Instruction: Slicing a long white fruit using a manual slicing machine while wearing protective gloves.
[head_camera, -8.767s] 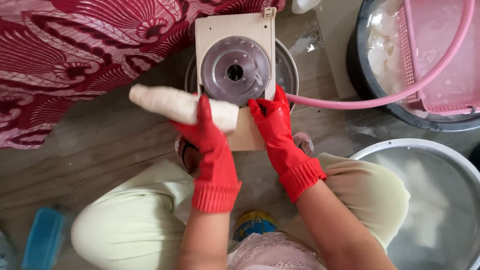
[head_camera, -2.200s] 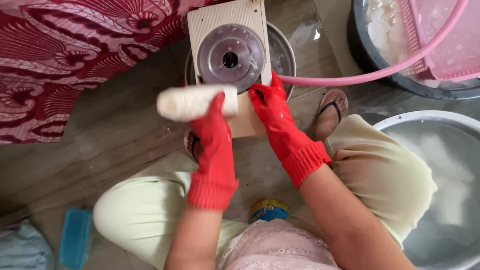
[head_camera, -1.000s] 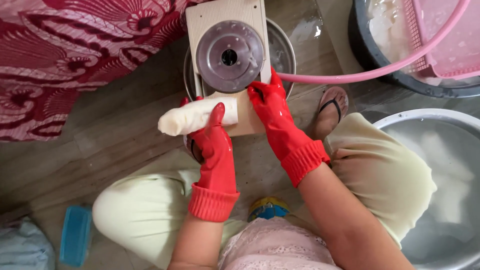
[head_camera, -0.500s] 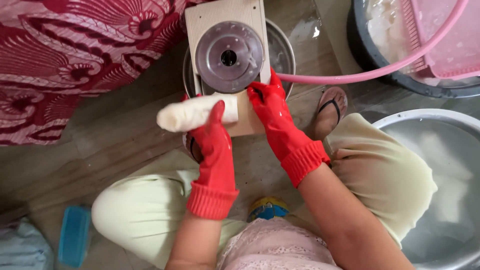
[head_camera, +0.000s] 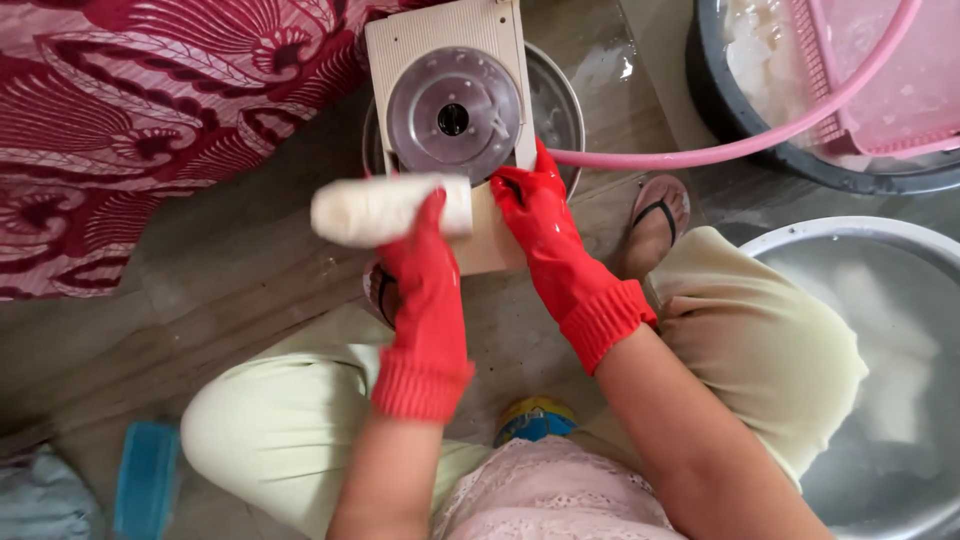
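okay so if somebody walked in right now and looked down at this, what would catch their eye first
Most likely the two bright red rubber gloves in the middle: the left hand holds a pale peeled root lying crosswise, and the right hand grips the edge of a beige slicer board with a round metal blade disc, set over a steel bowl. Next, the red patterned cloth at upper left, and the pink hose running in from the upper right.

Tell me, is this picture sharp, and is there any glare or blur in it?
Head view: mostly sharp, soft even daylight; the left hand holding the white peeled root looks slightly smeared; mild glare on the round metal slicer disc and the wet floor beside it; the pink hose bows as if from wide-lens distortion.
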